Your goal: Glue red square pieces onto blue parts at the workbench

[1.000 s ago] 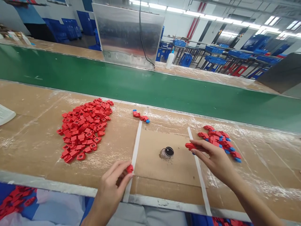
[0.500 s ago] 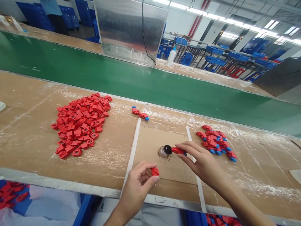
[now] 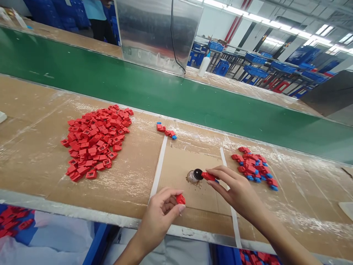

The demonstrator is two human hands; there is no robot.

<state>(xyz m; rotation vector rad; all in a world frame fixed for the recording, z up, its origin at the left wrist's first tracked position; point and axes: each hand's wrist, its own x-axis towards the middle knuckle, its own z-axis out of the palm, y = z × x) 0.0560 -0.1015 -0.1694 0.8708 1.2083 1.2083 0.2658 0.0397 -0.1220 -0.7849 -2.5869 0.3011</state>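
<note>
Pinching the light, stiff red plastic block [image 3: 208, 176] by its sides, my right hand [image 3: 234, 187] presses its tip to the small jar [image 3: 194, 176]. My left hand [image 3: 161, 217] curls closed around a second red block [image 3: 180, 199], just below the jar.

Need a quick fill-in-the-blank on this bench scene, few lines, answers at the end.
The red part in the right hand touches the ____ top of a small jar.
The left hand holds another red part over a sheet of ____.
The pile to the right of the jar holds red parts with ____ ends.
The wide belt beyond the bench is ____.

Missing words: black; cardboard; blue; green.
</note>
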